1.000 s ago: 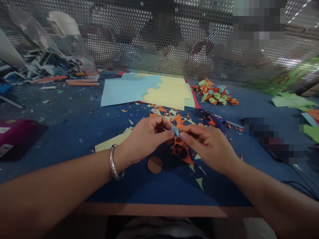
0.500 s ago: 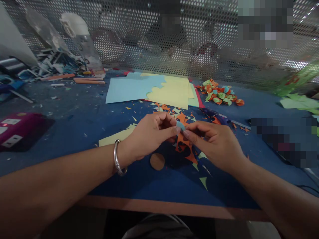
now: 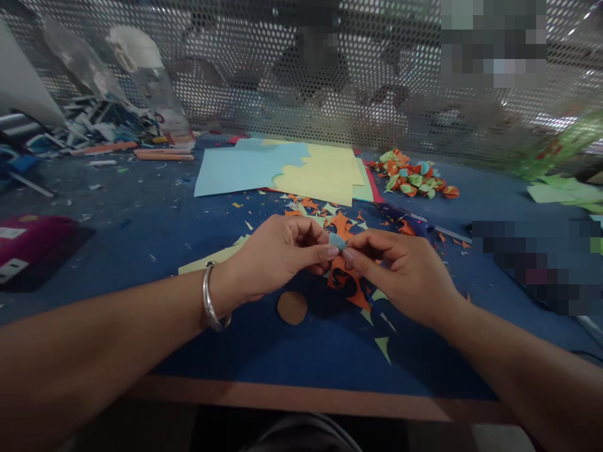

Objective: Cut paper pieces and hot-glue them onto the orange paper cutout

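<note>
A small piece of light blue paper (image 3: 336, 241) is pinched between both hands above the table. My left hand (image 3: 287, 251), with a silver bangle at the wrist, grips its left side between thumb and fingers. My right hand (image 3: 400, 267) pinches the right side, thumb toward me. Under the hands lies an orange paper sheet with round cut-outs (image 3: 351, 292), partly hidden. A brown disc (image 3: 292, 307) rests on the table just below my left hand. A pale yellow paper strip (image 3: 207, 260) is partly covered by my left forearm.
Blue and yellow paper sheets (image 3: 325, 179) lie ahead, beside a pile of folded orange, green and blue paper pieces (image 3: 414, 176). A clear bottle (image 3: 160, 88) and a magenta power socket block (image 3: 32, 248) are at left. A perforated metal screen (image 3: 264, 75) closes the back.
The view has shifted slightly, so most things appear a little further left. Both hands still pinch the blue paper, whose visible part now looks more pointed.
</note>
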Demonstrator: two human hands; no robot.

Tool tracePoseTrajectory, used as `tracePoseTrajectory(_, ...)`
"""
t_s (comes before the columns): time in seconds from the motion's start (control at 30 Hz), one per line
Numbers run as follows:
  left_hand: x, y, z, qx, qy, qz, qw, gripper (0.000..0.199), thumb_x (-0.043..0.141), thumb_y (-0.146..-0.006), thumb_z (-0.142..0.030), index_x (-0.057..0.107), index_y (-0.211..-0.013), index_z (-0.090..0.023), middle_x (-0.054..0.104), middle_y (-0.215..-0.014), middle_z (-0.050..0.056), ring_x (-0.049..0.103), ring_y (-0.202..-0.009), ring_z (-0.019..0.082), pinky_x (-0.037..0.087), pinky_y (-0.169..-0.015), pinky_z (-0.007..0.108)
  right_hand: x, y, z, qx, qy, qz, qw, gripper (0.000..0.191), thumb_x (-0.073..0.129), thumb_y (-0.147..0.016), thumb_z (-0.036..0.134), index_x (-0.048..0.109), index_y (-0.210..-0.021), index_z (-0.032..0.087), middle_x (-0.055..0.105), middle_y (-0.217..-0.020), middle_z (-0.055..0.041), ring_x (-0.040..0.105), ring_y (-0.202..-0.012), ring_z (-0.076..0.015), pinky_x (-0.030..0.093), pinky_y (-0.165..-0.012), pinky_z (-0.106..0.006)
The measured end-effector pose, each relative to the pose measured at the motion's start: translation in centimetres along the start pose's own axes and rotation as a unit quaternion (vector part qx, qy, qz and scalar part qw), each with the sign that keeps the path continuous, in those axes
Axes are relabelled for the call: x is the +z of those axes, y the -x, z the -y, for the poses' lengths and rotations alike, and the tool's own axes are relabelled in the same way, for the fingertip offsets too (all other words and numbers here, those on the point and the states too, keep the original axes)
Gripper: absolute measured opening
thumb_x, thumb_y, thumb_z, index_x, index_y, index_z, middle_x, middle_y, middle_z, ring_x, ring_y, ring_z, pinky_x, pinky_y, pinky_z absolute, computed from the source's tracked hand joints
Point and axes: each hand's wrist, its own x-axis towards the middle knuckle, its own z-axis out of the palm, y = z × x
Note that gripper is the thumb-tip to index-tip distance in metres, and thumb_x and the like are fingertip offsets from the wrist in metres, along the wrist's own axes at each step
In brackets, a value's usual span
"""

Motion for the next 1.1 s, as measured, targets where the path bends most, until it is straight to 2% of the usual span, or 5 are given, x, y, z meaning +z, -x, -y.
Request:
tracePoseTrajectory(0.37,-0.4,0.0,-0.11,-0.005,-0.058,0.022,0.998,0.02,0.074,-0.084,-0.033,0.064,-0.079,-0.016,0.063,-0.07,-0.003,0.062,-0.063,0.008,0.054,-0.066,0.019,-0.1,-0.26,-0.08,-0.005,-0.001,0.007,1.0,0.017,0.06,-0.095,0.024,0.067,-0.08,0.018,0.07,-0.074,-0.0002,0.06,-0.065,-0.0123,0.045,-0.061,-0.024)
tracePoseTrajectory(0.57,-0.56,0.0,-0.31,0.014,-0.099,0.017,0.995,0.022,0.075,-0.083,-0.036,0.066,-0.078,-0.017,0.065,-0.068,-0.002,0.062,-0.062,0.009,0.053,-0.063,0.02,-0.06,-0.3,-0.22,-0.017,-0.005,0.004,1.0,0.016,0.06,-0.095,0.024,0.069,-0.082,0.019,0.069,-0.072,0.0001,0.059,-0.064,-0.0118,0.044,-0.06,-0.023)
tracePoseTrajectory(0.87,-0.36,-0.05,-0.3,-0.012,-0.078,-0.001,0.997,0.016,0.079,-0.079,-0.028,0.069,-0.08,-0.016,0.067,-0.067,-0.002,0.063,-0.059,0.01,0.053,-0.06,0.02,-0.29,-0.2,-0.23,-0.015,0.0,0.004,1.0,0.018,0.06,-0.095,0.023,0.069,-0.081,0.018,0.064,-0.068,0.002,0.054,-0.062,-0.0102,0.042,-0.059,-0.022)
tracePoseTrajectory(1.1,-0.34,-0.01,-0.63,-0.004,-0.112,-0.003,0.994,0.018,0.076,-0.082,-0.032,0.067,-0.077,-0.016,0.067,-0.065,-0.002,0.063,-0.059,0.01,0.051,-0.058,0.02,-0.12,-0.23,-0.53,0.0,-0.027,0.016,1.0,0.019,0.059,-0.096,0.027,0.069,-0.083,0.019,0.064,-0.071,0.0013,0.054,-0.062,-0.0109,0.042,-0.059,-0.024)
